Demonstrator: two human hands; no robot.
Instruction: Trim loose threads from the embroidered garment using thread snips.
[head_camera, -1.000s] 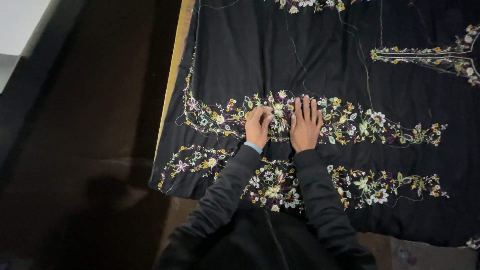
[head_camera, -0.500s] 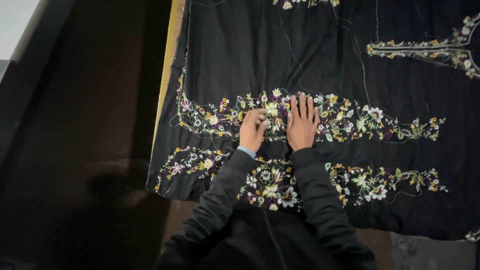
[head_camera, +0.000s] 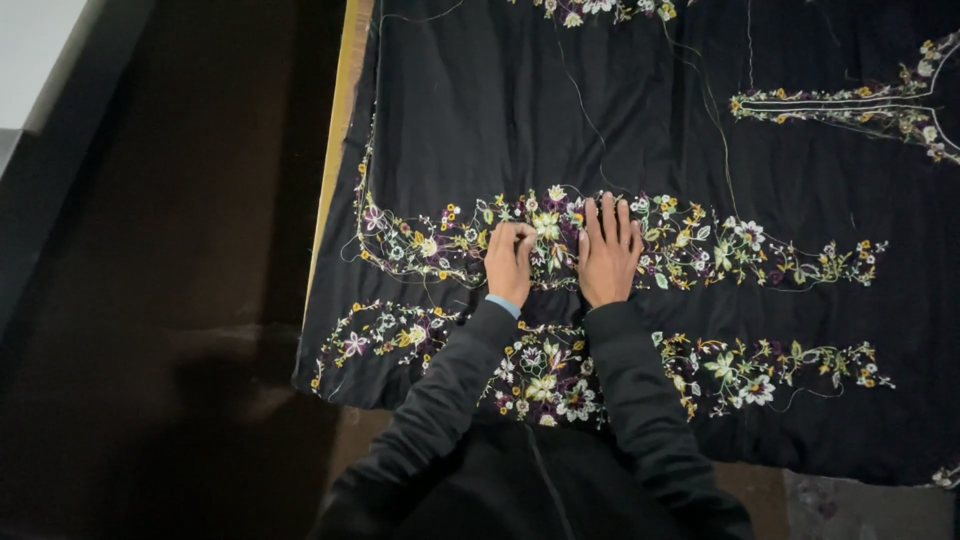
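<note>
- Right now both my hands rest side by side on a black cloth (head_camera: 640, 120) that lies spread flat over the desk (head_camera: 345, 90), whose yellowish edge shows along the cloth's left side.
- My left hand (head_camera: 510, 262) is curled, fingers bent under and pressing down on the upper floral band (head_camera: 700, 245); whether it pinches a thread or a bit of cloth, I cannot tell.
- My right hand (head_camera: 608, 250) lies open and flat, palm down, fingers stretched out and close together, pointing away from me, touching the same band just beside the left hand.
- That band of embroidery runs across the cloth in yellow, white, purple and green flowers and leaves.
- Below it, nearer to me, runs a lower floral band (head_camera: 740, 365); my black sleeves (head_camera: 640, 400) cross over its middle part.
- At my left wrist a thin light-blue cuff (head_camera: 503, 305) peeks out of the sleeve.
- Top right, well apart from my hands, sits an embroidered neckline shape (head_camera: 850, 105) in the same colours.
- Loose pale threads (head_camera: 590, 110) trail over the plain black area above my hands.
- Left of the desk the floor (head_camera: 150, 300) is dark brown.
</note>
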